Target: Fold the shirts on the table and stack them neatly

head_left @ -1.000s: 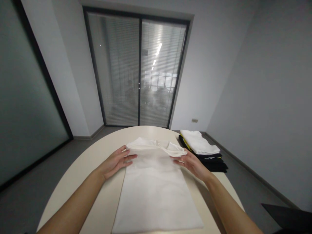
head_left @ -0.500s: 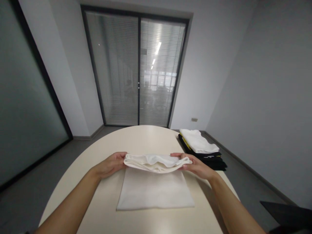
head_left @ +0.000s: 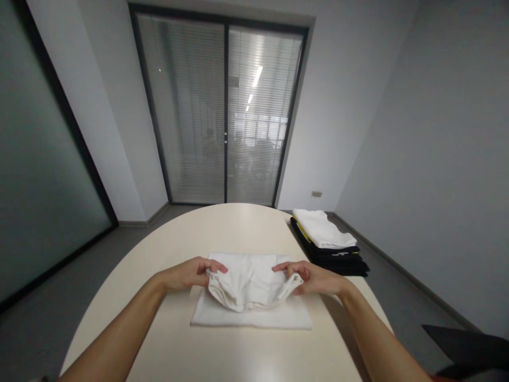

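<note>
A white cloth (head_left: pixel 250 281) lies partly folded over itself on the table in front of me. Its raised, layered part sags in the middle above a flat layer, whose near edge shows below. My left hand (head_left: pixel 201 271) grips the left end of the raised part, thumb and fingers pinched round it. At the right end, my right hand (head_left: pixel 304 277) holds the fabric the same way, with fingertips on top.
The round-ended cream table (head_left: pixel 238 225) carries a stack of dark folded clothes (head_left: pixel 338 261) at its right edge, topped by a folded white cloth (head_left: pixel 324 229). A black object (head_left: pixel 469 347) shows at the lower right. Glass doors (head_left: pixel 222 116) stand beyond.
Both hands have come nearer to me and slightly closer together, bringing the raised fabric down over the flat layer. The cloth's far edge now shows behind them.
</note>
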Demonstrator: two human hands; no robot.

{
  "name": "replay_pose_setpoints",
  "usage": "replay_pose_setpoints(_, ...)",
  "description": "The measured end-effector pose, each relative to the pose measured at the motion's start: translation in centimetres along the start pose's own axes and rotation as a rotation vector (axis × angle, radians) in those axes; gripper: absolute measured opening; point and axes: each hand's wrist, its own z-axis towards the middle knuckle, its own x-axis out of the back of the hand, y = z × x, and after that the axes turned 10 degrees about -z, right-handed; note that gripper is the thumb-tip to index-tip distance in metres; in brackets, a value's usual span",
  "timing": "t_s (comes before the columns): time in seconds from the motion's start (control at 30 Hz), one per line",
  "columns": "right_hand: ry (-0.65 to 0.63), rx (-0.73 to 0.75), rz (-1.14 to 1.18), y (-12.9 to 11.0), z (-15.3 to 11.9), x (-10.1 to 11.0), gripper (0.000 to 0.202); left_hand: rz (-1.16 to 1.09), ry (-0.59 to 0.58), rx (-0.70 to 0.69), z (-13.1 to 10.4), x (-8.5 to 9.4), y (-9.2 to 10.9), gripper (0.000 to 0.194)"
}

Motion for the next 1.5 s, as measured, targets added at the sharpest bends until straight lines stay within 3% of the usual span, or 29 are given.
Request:
replay_pose_setpoints(0.1,0.098,0.006,-0.08,1.2,0.8,-0.2,0.021,0.1,0.151,-0.103,1.0,-0.2,-1.0,0.03)
replay_pose_setpoints(0.17,0.112,0.003,-0.123,1.8,1.1,-0.2,0.022,0.164,0.191,-0.125,1.2,-0.2,-1.5,0.038)
replay_pose_setpoints(0.37,0.053,-0.019,-0.124,1.3,0.2,0.4,0.025,0.306,0.061,-0.051,0.2,1.0,-0.8,0.024)
replay_pose_setpoints(0.57,-0.068,-0.029,-0.132,0.4,-0.2,0.6,0.028,0.378,-0.055,0.038,-0.4,1.1,0.2,0.024)
replay_pose_setpoints(0.77,-0.088,-0.122,-0.254,-1.1,-0.7,0.1,0.032,0.476,-0.019,0.107,-0.6,0.9,0.3,0.03)
replay_pose_setpoints(0.83,-0.062,-0.138,-0.278,-1.2,-0.8,0.1,0.032,0.529,0.075,0.076,-0.2,0.7,0.1,0.048)
replay_pose_setpoints(0.9,0.009,-0.15,-0.304,-0.9,-0.7,0.2,0.041,0.602,0.275,0.006,0.5,0.2,-0.3,0.054)
replay_pose_setpoints(1.0,0.291,-0.158,-0.456,-0.1,0.1,0.2,0.05,0.705,0.502,-0.162,1.5,-1.1,-1.2,0.04)
replay_pose_setpoints(1.1,0.554,-0.049,-0.691,0.8,1.3,-0.6,0.05,0.816,0.381,-0.175,2.1,-2.6,-2.0,0.061)
replay_pose_setpoints(1.13,0.555,-0.016,-0.742,1.0,1.6,-1.0,0.056,0.853,0.308,-0.132,2.1,-2.9,-2.2,0.072)
replay_pose_setpoints(1.2,0.426,-0.05,-0.777,1.5,2.1,-1.9,0.071,0.917,0.188,-0.031,2.1,-3.3,-2.6,0.086)
replay_pose_setpoints(1.33,0.129,-0.238,-0.743,2.4,2.4,-2.7,0.092,0.96,0.132,0.081,2.2,-3.1,-3.1,0.093)
replay_pose_setpoints(1.5,0.122,-0.259,-0.797,2.0,2.3,-2.2,0.096,0.95,0.161,0.105,2.2,-2.9,-3.4,0.101)
